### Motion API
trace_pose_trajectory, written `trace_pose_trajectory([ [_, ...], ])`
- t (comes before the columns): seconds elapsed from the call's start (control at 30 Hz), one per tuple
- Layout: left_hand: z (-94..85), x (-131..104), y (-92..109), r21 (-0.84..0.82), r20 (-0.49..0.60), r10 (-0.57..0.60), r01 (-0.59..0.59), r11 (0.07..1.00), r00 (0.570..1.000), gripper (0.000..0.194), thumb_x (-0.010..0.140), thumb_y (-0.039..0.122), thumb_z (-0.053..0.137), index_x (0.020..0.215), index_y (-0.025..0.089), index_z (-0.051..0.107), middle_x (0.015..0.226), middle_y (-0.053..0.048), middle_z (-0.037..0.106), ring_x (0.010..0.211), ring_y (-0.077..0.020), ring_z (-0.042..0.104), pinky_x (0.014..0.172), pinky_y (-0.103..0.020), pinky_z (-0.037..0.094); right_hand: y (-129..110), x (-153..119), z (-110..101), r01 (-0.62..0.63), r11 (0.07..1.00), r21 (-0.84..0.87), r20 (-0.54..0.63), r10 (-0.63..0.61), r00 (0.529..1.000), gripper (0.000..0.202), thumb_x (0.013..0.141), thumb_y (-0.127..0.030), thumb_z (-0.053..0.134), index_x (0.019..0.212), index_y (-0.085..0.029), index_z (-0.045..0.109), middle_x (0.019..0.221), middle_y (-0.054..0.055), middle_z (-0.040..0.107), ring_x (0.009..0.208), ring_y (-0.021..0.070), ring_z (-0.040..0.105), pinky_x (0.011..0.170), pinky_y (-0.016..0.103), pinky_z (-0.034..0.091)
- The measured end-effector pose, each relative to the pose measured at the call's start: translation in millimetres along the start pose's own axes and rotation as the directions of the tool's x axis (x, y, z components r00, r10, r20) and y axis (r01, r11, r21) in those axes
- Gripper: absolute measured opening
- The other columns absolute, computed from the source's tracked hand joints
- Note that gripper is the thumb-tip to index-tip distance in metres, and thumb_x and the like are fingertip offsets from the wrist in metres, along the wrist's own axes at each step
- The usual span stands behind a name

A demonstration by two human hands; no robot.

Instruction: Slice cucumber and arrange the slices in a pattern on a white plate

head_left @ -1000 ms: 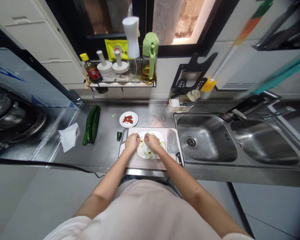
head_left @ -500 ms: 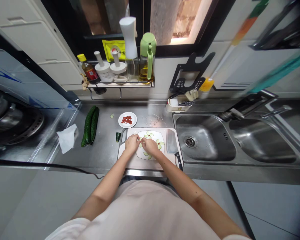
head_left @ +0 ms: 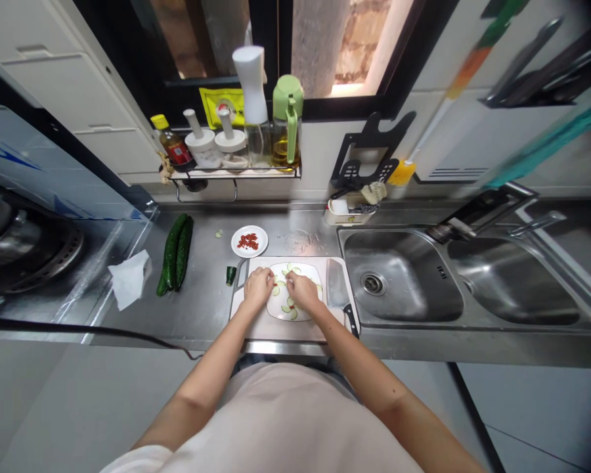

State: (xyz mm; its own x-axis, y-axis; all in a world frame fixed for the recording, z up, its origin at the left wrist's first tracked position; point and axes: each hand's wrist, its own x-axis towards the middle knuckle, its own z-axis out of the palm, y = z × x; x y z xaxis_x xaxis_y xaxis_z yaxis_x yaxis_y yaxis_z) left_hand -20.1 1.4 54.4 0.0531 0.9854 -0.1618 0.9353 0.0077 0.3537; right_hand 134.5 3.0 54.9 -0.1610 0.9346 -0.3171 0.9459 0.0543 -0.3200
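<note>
A white squarish plate (head_left: pixel 274 311) lies on the cutting board (head_left: pixel 263 331), with curved pale-green cucumber slices (head_left: pixel 290 310) set out on it in small pinwheel clusters. My left hand (head_left: pixel 258 286) is over the plate's left edge, its fingers pinched together beside a slice cluster. Over the plate's right half is my right hand (head_left: pixel 302 292), fingers curled and pressed together. Whatever either hand pinches is too small to make out. Behind the board stands a small round plate (head_left: pixel 235 246) bearing small red pieces (head_left: pixel 248 241).
A kitchen knife (head_left: pixel 350 318) rests at the board's right side. A cucumber stub (head_left: pixel 231 274), two whole cucumbers (head_left: pixel 177 256) and a crumpled tissue (head_left: pixel 130 278) lie to the left. The double sink (head_left: pixel 404 276) is on the right; a condiment rack (head_left: pixel 236 173) hangs behind.
My hands have moved apart, the right one shifting slightly right, so the slices between them show more. The whole view has tilted a little; the other things stay put.
</note>
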Motion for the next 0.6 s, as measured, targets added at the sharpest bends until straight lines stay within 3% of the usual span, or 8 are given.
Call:
trace_pose_trajectory([
  [0.2,2.2,7.3,15.6,0.098,0.058,0.192,-0.197,0.975,0.980,0.037,0.087,0.017,0.044,0.117,0.032,0.060,0.107,-0.007,0.052,0.102,-0.0226,0.047,0.086,-0.034,0.034,17.8,3.4,-13.0,-0.024,1.000,-0.013,-0.013,0.023,1.000,0.041,0.091,-0.023,0.037,0.129,-0.027,0.052,0.104,0.008,0.069,0.095,0.0205,0.062,0.074,0.027,0.038],
  [0.6,14.0,18.2,22.4,0.160,0.083,0.272,-0.282,0.946,0.959,0.041,0.089,0.017,0.041,0.123,0.034,0.057,0.107,-0.008,0.047,0.098,-0.0228,0.043,0.083,-0.035,0.032,17.3,7.3,-14.9,-0.009,1.000,-0.028,0.014,0.009,1.000,0.038,0.093,-0.023,0.031,0.123,-0.025,0.055,0.104,0.008,0.068,0.095,0.0191,0.061,0.075,0.026,0.038],
])
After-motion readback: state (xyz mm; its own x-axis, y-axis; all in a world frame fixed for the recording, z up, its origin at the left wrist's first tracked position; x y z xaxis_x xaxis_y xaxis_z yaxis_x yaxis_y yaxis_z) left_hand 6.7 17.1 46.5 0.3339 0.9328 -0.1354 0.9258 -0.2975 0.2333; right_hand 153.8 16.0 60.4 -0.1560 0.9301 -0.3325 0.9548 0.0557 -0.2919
